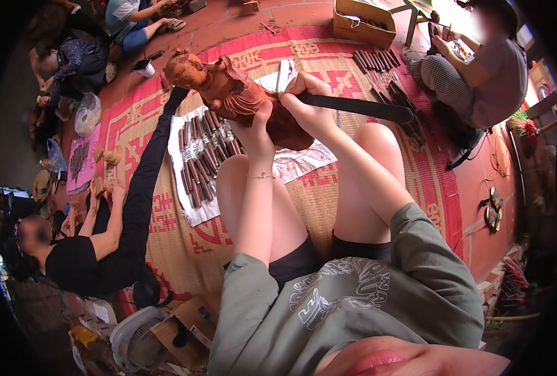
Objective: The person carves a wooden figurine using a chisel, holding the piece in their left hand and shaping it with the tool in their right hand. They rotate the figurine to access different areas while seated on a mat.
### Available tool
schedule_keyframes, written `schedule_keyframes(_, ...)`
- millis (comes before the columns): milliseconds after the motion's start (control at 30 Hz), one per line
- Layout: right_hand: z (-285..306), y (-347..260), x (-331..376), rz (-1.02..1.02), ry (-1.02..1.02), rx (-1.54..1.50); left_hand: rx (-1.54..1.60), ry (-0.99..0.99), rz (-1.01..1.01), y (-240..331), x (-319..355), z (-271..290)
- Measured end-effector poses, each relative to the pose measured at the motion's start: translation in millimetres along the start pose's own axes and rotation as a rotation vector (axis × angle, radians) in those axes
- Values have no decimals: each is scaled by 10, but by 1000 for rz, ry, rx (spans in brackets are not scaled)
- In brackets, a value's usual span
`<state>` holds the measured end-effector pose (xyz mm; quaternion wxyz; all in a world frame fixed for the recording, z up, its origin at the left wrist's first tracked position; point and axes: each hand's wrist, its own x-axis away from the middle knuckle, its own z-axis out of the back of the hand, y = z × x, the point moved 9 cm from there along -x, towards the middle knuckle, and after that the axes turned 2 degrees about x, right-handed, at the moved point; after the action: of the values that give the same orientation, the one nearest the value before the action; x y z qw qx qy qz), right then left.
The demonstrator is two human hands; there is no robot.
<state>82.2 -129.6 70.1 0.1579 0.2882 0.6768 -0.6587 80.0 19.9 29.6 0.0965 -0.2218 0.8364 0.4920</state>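
A reddish-brown carved wooden figure (pixel 228 88) lies tilted across my knees, its head pointing upper left. My left hand (pixel 253 128) grips the figure around its middle from below. My right hand (pixel 306 103) is closed around a long dark tool (pixel 360 108) whose handle runs out to the right; its working end meets the figure's body. Below the figure, several dark chisels (pixel 202 160) lie in rows on a white sheet (pixel 190 210) spread on the mat.
A red-and-tan woven mat (pixel 328 194) covers the floor. A person in black (pixel 97 244) sits at left holding a small carving. Another person (pixel 479 75) sits at upper right beside more chisels (pixel 375 59) and a cardboard box (pixel 363 25). A fan (pixel 137 341) stands at lower left.
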Motion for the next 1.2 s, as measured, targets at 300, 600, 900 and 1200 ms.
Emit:
schedule_keyframes(300,71,-19,23,86,70,-23,44,96,-48,22,-31,87)
schedule_keyframes(600,29,40,39,7,37,144,69,97,-67,64,-15,74)
schedule_keyframes(900,-68,39,31,23,-62,75,147,58,14,42,-28,63)
schedule_keyframes(1200,-49,82,23,-37,-51,-1,128,72,9,68,-17,13)
